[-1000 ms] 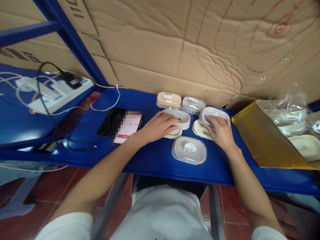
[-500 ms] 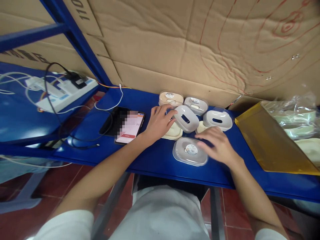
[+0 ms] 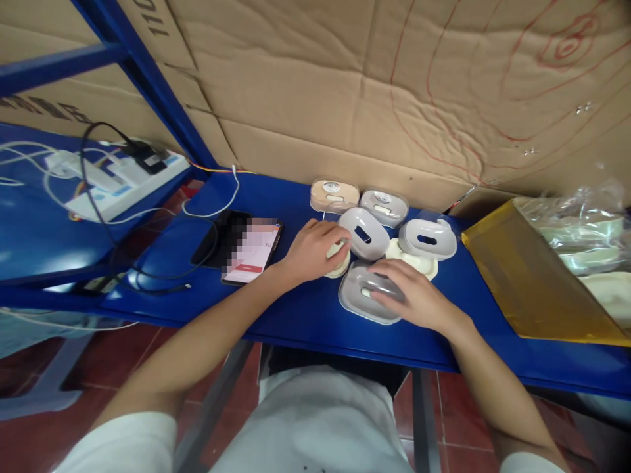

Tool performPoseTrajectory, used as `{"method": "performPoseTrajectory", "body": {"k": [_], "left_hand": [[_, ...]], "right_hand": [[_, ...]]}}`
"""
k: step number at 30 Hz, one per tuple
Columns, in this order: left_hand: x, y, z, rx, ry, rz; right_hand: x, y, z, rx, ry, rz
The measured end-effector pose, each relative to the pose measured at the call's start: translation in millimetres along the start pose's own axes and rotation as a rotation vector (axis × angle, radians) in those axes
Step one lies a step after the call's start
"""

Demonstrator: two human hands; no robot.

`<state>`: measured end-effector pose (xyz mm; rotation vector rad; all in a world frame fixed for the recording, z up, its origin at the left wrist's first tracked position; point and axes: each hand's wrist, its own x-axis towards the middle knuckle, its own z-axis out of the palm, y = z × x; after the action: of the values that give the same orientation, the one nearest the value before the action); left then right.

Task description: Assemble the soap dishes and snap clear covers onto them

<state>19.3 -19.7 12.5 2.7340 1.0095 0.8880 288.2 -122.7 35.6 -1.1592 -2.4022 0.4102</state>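
Note:
My left hand (image 3: 318,249) is curled over a cream oval plastic piece (image 3: 338,261), thumb and fingers around its edge. My right hand (image 3: 417,292) reaches across the grey oval plastic box (image 3: 355,305) at the front. Its fingers and thumb are bent around the box's right part, and a small white oval shows on top. Between the hands, a light grey oval shell with a slot (image 3: 377,238) leans at a tilt. Another slotted shell (image 3: 438,242) lies to the right, above a cream oval tray (image 3: 419,266) partly hidden by my right hand.
Two clear-covered boxes, one beige (image 3: 335,197) and one grey (image 3: 385,209), stand at the back by the cardboard (image 3: 305,92). Left are a phone (image 3: 256,253) and cables, with a power strip (image 3: 118,190) beyond. A yellow-taped carton (image 3: 532,282) with bagged green pieces stands right.
My right hand has come down onto the grey box, and its round label no longer shows. My left hand has lowered and closed around the cream piece.

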Motion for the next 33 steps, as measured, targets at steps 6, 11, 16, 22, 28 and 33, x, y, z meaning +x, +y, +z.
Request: {"method": "performPoseTrajectory", "body": {"k": [6, 11, 16, 22, 28, 33], "left_hand": [[-14.9, 36.5, -2.1, -0.215, -0.217, 0.447], [-24.4, 51.3, 11.6, -0.087, -0.314, 0.526], [-19.8, 46.3, 10.5, -0.082, -0.289, 0.501], [-15.8, 38.4, 10.2, -0.158, -0.277, 0.402], [-14.6, 36.8, 15.3, -0.138, -0.300, 0.352], [-14.0, 35.8, 17.8, -0.084, -0.257, 0.341]], "right_hand": [[5.6, 16.4, 0.1, -0.118, 0.087, 0.031], [6.6, 18.9, 2.4, -0.195, 0.200, 0.047], [5.1, 31.1, 0.5, -0.316, 0.316, 0.128], [4.1, 45.1, -5.6, -0.345, 0.440, 0.258], [6.0, 22.7, 7.0, -0.366, 0.391, 0.160], [8.8, 2.5, 17.0, -0.283, 0.192, 0.016]]}}
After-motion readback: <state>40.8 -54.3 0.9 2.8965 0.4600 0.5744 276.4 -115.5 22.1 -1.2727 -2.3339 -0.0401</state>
